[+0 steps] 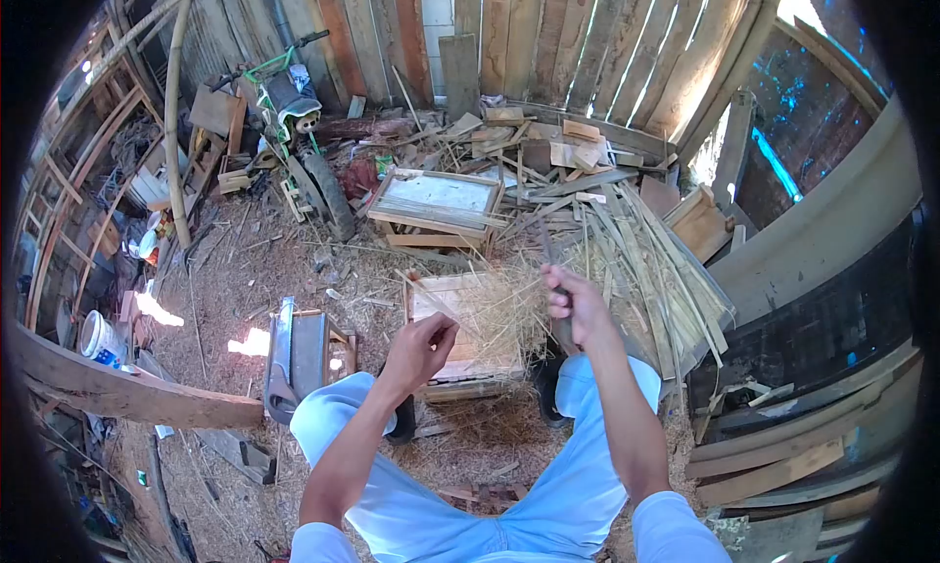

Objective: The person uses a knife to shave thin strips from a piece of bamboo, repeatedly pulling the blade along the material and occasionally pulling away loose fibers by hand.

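My right hand is closed round a long, narrow dark knife, which points up and away from me. Held over the near left part of a low wooden box, my left hand has its fingers curled together. Whatever may be in that pinch is too small to make out. A loose heap of thin straw-like shavings covers the right side of the box, between my two hands. The box stands on the ground between my knees.
A handsaw leans by a small dark-topped stool on the left. Ahead lie a wooden frame and scrap wood. Long strips are piled right. A small motorbike and white bucket stand left.
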